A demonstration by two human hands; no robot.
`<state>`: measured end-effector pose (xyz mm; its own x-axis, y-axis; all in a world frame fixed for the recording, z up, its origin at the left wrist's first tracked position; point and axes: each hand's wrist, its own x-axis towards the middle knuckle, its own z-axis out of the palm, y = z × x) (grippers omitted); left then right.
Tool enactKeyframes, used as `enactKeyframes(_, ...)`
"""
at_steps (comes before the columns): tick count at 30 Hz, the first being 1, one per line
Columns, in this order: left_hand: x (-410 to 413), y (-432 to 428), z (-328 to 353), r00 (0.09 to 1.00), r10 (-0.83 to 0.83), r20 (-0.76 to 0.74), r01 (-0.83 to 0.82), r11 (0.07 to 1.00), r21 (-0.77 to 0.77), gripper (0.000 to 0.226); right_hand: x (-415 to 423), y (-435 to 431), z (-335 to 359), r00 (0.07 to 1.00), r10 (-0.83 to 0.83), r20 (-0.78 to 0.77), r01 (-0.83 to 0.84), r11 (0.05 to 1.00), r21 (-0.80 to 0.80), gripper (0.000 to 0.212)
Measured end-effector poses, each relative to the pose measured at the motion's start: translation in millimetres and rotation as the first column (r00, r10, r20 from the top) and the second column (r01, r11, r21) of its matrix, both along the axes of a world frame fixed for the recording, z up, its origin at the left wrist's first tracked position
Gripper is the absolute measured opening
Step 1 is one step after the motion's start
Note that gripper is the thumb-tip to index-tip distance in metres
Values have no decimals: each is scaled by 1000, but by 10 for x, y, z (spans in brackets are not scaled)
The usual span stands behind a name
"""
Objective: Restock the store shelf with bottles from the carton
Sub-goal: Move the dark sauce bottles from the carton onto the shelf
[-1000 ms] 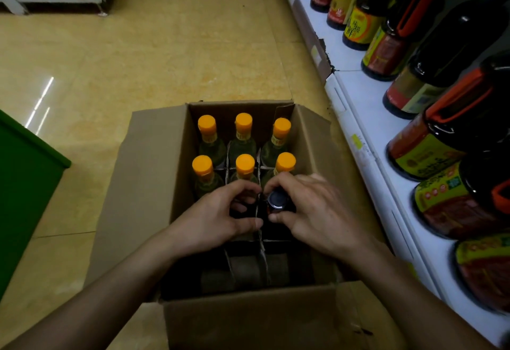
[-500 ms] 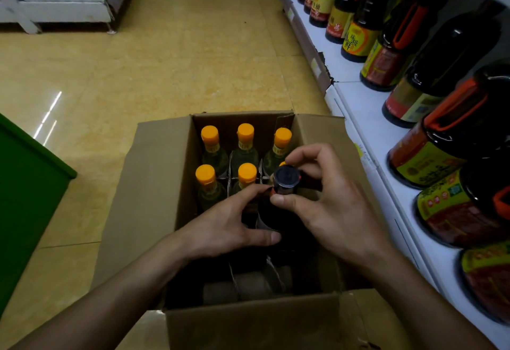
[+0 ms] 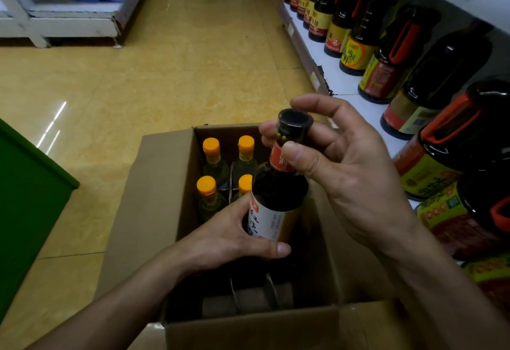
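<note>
- Presently, the step in hand: one dark bottle (image 3: 278,184), with black cap, red neck band and white-and-gold label, is held above the right side of the open carton (image 3: 154,198), cap leaning slightly toward the shelf. Its base is hidden behind the left hand, so I cannot tell whether it clears the cardboard dividers.
- Right hand (image 3: 356,178): thumb and fingers pinch the neck just under the cap, palm turned toward the camera.
- Left hand (image 3: 226,239): curled round the labelled body, thumb across the lower front.
- Orange-capped bottles (image 3: 211,147): four show, upright in the carton's far cells, left of the dark bottle. The near cells look dark and mostly vacant.
- White shelf (image 3: 361,101): to the right, carrying rows of large dark sauce jugs (image 3: 441,73), with a bare strip along its front.
- Next move, by judgement: carry the bottle rightward over the carton wall, upright, and stand it on the bare strip without knocking the jugs.
</note>
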<state>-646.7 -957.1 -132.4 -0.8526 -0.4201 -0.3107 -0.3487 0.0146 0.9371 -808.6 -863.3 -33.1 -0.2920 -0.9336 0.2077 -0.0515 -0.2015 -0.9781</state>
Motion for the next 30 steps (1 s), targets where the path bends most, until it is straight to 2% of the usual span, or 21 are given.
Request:
enactKeyframes(5,41,19,15,993,96,-75,-94,995,31,64,110,21,-321,972,-45,-232,77,988,133,50)
enactKeyframes(8,31,31,13,981,159,-113,-156,987,33,68,283,80,-511,971,-21,-239,84,963,257,69)
enactKeyframes(11,-10,114,6,971,189,-146,-191,981,-6,73,413,65,-605,967,-77,-242,139,957,254,97)
enactKeyframes(13,-22,183,8,961,219,-167,-226,974,-23,72,421,22,-639,961,-138,-239,196,950,242,104)
enactKeyframes(15,-19,259,4,962,221,-162,-228,973,-25,73,352,-6,-641,958,-172,-231,229,940,251,100)
enactKeyframes(18,2,308,6,966,211,-147,-212,977,12,82,160,-30,-601,978,-169,-120,195,945,262,85)
enactKeyframes(21,9,253,-18,966,224,-132,-215,973,82,91,2,-64,-597,983,-151,107,124,967,223,76)
enactKeyframes(25,-16,177,43,984,143,-103,-124,977,175,72,-22,-106,-587,942,-53,330,7,990,137,68)
enactKeyframes(27,-26,180,61,987,120,-109,-96,974,205,66,-8,-116,-589,921,-3,389,-44,993,112,73)
enactKeyframes(30,-37,194,19,975,183,-123,-159,969,187,65,12,-152,-599,926,45,375,-90,991,103,75)
